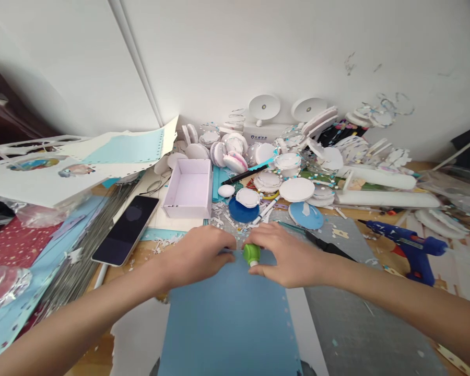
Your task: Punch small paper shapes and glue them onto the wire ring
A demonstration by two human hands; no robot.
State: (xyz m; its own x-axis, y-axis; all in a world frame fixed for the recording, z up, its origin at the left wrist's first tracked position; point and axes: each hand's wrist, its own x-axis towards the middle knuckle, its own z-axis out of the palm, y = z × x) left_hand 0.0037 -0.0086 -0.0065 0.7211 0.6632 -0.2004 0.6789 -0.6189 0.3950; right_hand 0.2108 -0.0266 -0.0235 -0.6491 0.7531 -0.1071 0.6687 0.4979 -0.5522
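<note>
A sheet of blue paper (229,324) reaches toward me, with small punched holes along its right edge. My left hand (203,256) is closed at the far left part of its top edge, thumb and fingers pinching the paper. In my right hand (290,256) is a small green craft punch (251,254) with a white part, gripped between thumb and fingers at the sheet's far edge. How the paper sits in the punch is hidden. White paper (303,308) shows beneath the blue sheet, and a grey cutting mat (348,313) lies under them.
Beyond my hands stand a lilac box (188,188), many white foam discs (296,189) and a blue disc (306,215). A phone (126,230) lies left, by a bundle of thin wires (82,245). On the right rests a blue glue gun (411,245). Paper scraps are scattered about.
</note>
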